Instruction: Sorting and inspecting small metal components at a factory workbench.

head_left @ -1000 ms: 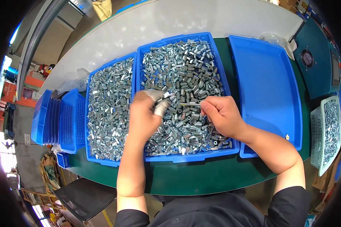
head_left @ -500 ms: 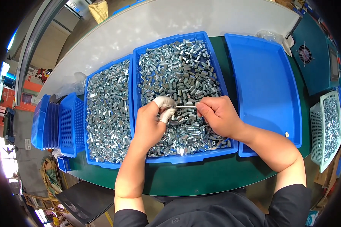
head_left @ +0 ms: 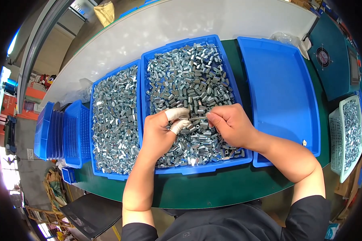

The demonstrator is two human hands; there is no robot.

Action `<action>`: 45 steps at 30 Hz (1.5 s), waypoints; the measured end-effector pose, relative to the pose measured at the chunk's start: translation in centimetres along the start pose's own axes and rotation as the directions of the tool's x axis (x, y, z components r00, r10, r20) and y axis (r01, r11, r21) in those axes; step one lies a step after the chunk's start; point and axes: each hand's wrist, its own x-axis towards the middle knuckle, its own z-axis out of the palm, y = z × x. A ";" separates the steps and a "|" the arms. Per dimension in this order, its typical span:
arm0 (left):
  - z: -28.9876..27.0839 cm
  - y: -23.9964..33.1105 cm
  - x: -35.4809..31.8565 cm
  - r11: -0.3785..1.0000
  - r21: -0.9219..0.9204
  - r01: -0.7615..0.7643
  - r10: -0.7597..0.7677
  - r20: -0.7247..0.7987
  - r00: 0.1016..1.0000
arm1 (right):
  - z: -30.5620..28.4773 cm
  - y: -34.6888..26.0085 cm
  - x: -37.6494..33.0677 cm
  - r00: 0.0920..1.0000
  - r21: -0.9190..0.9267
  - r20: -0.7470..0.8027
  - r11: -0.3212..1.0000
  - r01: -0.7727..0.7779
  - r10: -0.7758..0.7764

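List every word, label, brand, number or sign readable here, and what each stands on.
Red box, far left: pale lettering, small and blurred; not copied out.
White label on the grey surface, left: too small to read.
Small mark on the black shirt: too small to read.

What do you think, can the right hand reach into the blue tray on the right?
Probably yes: the right hand is close to that tray and nothing seems in the way, though it holds a thin rod.
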 end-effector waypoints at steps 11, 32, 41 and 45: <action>0.1 0.8 -0.1 0.997 -0.019 0.073 -0.071 0.104 0.992 | 0.0 0.1 0.0 0.999 -0.023 0.018 0.999 0.033 -0.032; 1.0 0.0 0.0 0.919 0.199 -0.339 0.294 0.227 0.929 | 0.1 0.0 -0.3 0.986 -0.141 0.017 0.976 0.164 -0.163; 0.0 0.0 0.0 0.933 0.214 -0.290 0.247 0.209 0.946 | -0.2 -0.3 -0.2 0.995 -0.053 0.007 0.993 0.104 -0.104; -0.5 0.3 -0.1 0.997 -0.014 -0.076 0.076 0.305 0.949 | -0.1 0.0 -0.3 0.982 -0.108 0.013 0.976 0.188 -0.188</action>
